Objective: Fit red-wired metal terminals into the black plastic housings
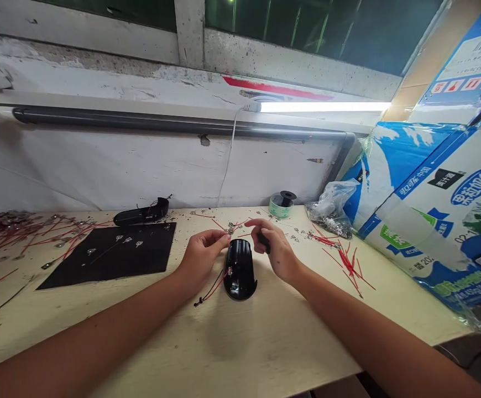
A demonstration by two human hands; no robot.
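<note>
A glossy black plastic shell [240, 271] lies lengthwise on the table between my hands. A red and a black wire [210, 290] run out over its left side to a small dark knot. My left hand [203, 254] is closed at the shell's upper left, thumb and forefinger pinching a small metal piece with red wire [230, 228]. My right hand [277, 251], at the shell's upper right, has its lower fingers curled round a small black object [264, 241], its kind mostly hidden. The right forefinger is bent toward the metal piece without clearly touching it.
A black mat [141, 260] with several small metal parts lies left; behind it rests another black shell [141, 214]. Red wires [350, 265] are scattered right, near a green-labelled spool [281, 205] and a plastic bag [334, 207]. Blue-white cartons [443, 204] border the right.
</note>
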